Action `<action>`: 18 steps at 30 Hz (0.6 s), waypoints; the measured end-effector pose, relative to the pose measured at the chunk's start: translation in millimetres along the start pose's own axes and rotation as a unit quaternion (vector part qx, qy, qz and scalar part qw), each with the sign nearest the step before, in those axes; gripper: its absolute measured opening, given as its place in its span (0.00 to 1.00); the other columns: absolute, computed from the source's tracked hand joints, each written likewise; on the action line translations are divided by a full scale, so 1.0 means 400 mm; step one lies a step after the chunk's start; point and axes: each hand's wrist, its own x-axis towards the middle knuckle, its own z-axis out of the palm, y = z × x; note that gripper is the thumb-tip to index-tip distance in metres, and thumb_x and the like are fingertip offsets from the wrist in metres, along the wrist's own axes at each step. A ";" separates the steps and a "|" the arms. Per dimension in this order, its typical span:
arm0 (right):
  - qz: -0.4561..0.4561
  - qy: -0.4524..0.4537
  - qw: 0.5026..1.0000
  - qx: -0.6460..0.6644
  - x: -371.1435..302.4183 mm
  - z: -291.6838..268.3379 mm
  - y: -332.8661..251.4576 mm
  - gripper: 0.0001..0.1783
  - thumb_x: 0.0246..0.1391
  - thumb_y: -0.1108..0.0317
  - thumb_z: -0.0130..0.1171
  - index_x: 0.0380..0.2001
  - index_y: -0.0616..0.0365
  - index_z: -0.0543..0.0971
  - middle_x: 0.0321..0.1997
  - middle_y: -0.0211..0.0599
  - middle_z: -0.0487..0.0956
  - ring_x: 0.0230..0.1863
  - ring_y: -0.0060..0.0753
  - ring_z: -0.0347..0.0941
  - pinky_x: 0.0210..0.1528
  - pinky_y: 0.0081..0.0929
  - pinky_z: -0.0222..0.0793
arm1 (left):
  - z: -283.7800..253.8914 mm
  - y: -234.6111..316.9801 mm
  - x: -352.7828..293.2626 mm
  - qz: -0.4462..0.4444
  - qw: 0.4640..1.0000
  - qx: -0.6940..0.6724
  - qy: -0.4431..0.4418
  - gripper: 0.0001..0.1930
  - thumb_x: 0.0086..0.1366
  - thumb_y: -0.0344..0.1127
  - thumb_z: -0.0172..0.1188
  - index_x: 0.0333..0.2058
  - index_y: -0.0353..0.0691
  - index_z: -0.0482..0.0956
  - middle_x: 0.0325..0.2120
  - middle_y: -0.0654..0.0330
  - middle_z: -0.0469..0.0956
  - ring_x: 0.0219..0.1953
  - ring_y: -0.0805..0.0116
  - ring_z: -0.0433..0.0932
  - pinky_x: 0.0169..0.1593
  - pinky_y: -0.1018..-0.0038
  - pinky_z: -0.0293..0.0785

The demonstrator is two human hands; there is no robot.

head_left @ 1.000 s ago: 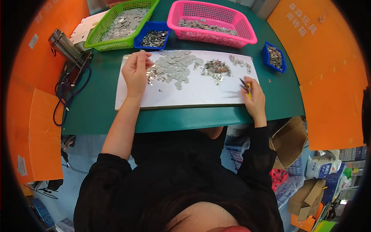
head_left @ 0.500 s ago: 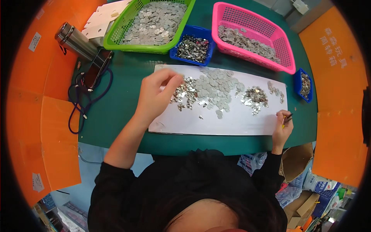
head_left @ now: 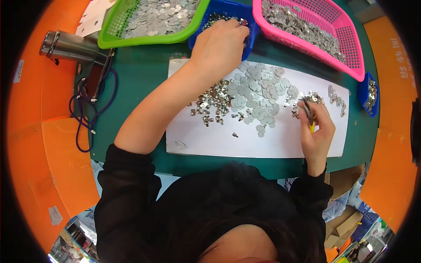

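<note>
My left hand [head_left: 222,46] reaches over the blue basket [head_left: 251,41] of small shiny metal pieces; its fingers dip toward them and their tips are hidden. In my right hand [head_left: 319,136] is a pair of small pliers [head_left: 312,127] with dark jaws and a yellow handle. Their jaws are over the right-hand pile of shiny metal pieces [head_left: 313,97] on the white board [head_left: 210,147]. Flat grey metal discs [head_left: 258,94] are heaped mid-board. Left of them lies another pile of shiny metal pieces [head_left: 215,101], partly behind my left forearm.
Behind the board stand a green basket [head_left: 144,42] of grey discs and a pink basket [head_left: 307,46] of metal pieces. A small blue bin [head_left: 372,97] is at right. On the left are a steel flask [head_left: 70,46] and a dark cord [head_left: 79,109]. Orange panels [head_left: 66,149] flank the table.
My left hand has gone from the left pile up to the blue basket. My right hand has brought the pliers from the board's right edge to the right-hand pile. The view has shifted slightly.
</note>
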 end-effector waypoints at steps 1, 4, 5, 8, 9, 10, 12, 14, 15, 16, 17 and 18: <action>0.006 -0.001 1.000 -0.001 -0.004 0.002 0.000 0.08 0.49 0.79 0.62 0.35 0.64 0.79 0.27 0.35 0.72 0.30 0.28 0.68 0.30 0.19 0.58 | -0.012 0.017 -0.012 0.001 1.000 -0.004 -0.005 0.07 0.54 0.28 0.62 0.33 0.38 0.80 0.33 0.54 0.78 0.40 0.53 0.78 0.42 0.60 0.76; -0.037 -0.056 0.997 -0.030 -0.017 0.022 -0.029 0.11 0.45 0.80 0.63 0.35 0.61 0.80 0.25 0.37 0.70 0.28 0.35 0.66 0.33 0.26 0.60 | -0.054 0.079 -0.065 0.006 0.992 -0.125 0.000 0.09 0.54 0.27 0.63 0.36 0.39 0.80 0.32 0.58 0.77 0.40 0.56 0.76 0.41 0.63 0.74; -0.031 -0.056 0.997 -0.030 -0.011 0.030 -0.032 0.11 0.45 0.80 0.63 0.35 0.61 0.80 0.25 0.37 0.70 0.28 0.35 0.66 0.33 0.26 0.60 | -0.064 0.099 -0.081 0.025 0.992 -0.123 -0.005 0.08 0.54 0.27 0.63 0.35 0.39 0.80 0.32 0.59 0.77 0.39 0.56 0.76 0.40 0.64 0.73; -0.136 -0.060 0.982 -0.117 0.011 0.061 -0.040 0.19 0.35 0.80 0.64 0.36 0.52 0.80 0.28 0.34 0.73 0.33 0.41 0.68 0.34 0.33 0.63 | -0.086 0.136 -0.134 0.035 0.989 -0.129 -0.067 0.08 0.54 0.26 0.64 0.34 0.38 0.80 0.31 0.60 0.77 0.37 0.56 0.75 0.38 0.64 0.72; -0.132 -0.060 0.983 -0.116 0.014 0.073 -0.040 0.19 0.35 0.80 0.64 0.36 0.52 0.80 0.28 0.34 0.73 0.33 0.41 0.68 0.34 0.33 0.63 | -0.093 0.140 -0.151 0.026 0.983 -0.136 -0.121 0.08 0.53 0.26 0.64 0.34 0.38 0.80 0.30 0.60 0.77 0.36 0.56 0.74 0.37 0.65 0.72; -0.162 -0.062 0.974 -0.148 0.017 0.086 -0.038 0.19 0.34 0.80 0.65 0.35 0.51 0.80 0.29 0.32 0.73 0.33 0.41 0.68 0.34 0.33 0.63 | -0.097 0.137 -0.170 0.022 0.989 -0.107 -0.099 0.08 0.53 0.26 0.65 0.34 0.38 0.80 0.29 0.60 0.77 0.35 0.57 0.74 0.37 0.65 0.71; -0.191 -0.054 0.962 -0.187 0.020 0.099 -0.030 0.17 0.33 0.77 0.67 0.32 0.50 0.79 0.29 0.29 0.72 0.34 0.38 0.68 0.36 0.34 0.63 | -0.121 0.130 -0.196 -0.016 0.986 -0.126 -0.109 0.08 0.54 0.26 0.65 0.34 0.37 0.80 0.28 0.59 0.77 0.33 0.58 0.75 0.36 0.68 0.71; -0.183 -0.053 0.965 -0.181 0.017 0.097 -0.023 0.17 0.33 0.77 0.67 0.31 0.50 0.78 0.29 0.29 0.72 0.34 0.38 0.68 0.36 0.34 0.63 | -0.142 0.124 -0.220 -0.057 0.981 -0.142 -0.118 0.08 0.55 0.26 0.65 0.35 0.37 0.81 0.27 0.58 0.77 0.32 0.60 0.75 0.36 0.70 0.71; -0.179 -0.054 0.967 -0.175 0.015 0.097 -0.018 0.17 0.32 0.77 0.67 0.31 0.50 0.78 0.30 0.29 0.73 0.34 0.38 0.68 0.36 0.33 0.63 | -0.148 0.122 -0.229 -0.080 0.976 -0.177 -0.100 0.08 0.56 0.27 0.64 0.36 0.37 0.81 0.28 0.59 0.78 0.31 0.64 0.75 0.36 0.72 0.70; -0.177 -0.053 0.967 -0.173 0.016 0.100 -0.018 0.17 0.32 0.77 0.67 0.31 0.50 0.78 0.30 0.29 0.73 0.34 0.38 0.68 0.36 0.33 0.63 | -0.157 0.127 -0.238 -0.107 0.969 -0.209 -0.079 0.08 0.58 0.27 0.64 0.37 0.37 0.81 0.28 0.59 0.79 0.30 0.67 0.75 0.36 0.75 0.70; -0.182 -0.040 0.966 -0.177 0.019 0.105 -0.018 0.17 0.33 0.77 0.67 0.31 0.51 0.78 0.30 0.29 0.73 0.34 0.38 0.69 0.36 0.33 0.63 | -0.164 0.135 -0.244 -0.106 0.969 -0.208 -0.082 0.08 0.58 0.27 0.64 0.37 0.37 0.81 0.28 0.59 0.79 0.30 0.67 0.75 0.36 0.75 0.70; -0.187 -0.027 0.965 -0.182 0.022 0.108 -0.015 0.17 0.33 0.77 0.67 0.31 0.51 0.78 0.30 0.29 0.74 0.34 0.38 0.69 0.36 0.33 0.63 | -0.171 0.144 -0.248 -0.150 0.948 -0.268 -0.088 0.08 0.59 0.27 0.64 0.38 0.36 0.81 0.29 0.60 0.80 0.31 0.70 0.75 0.37 0.77 0.70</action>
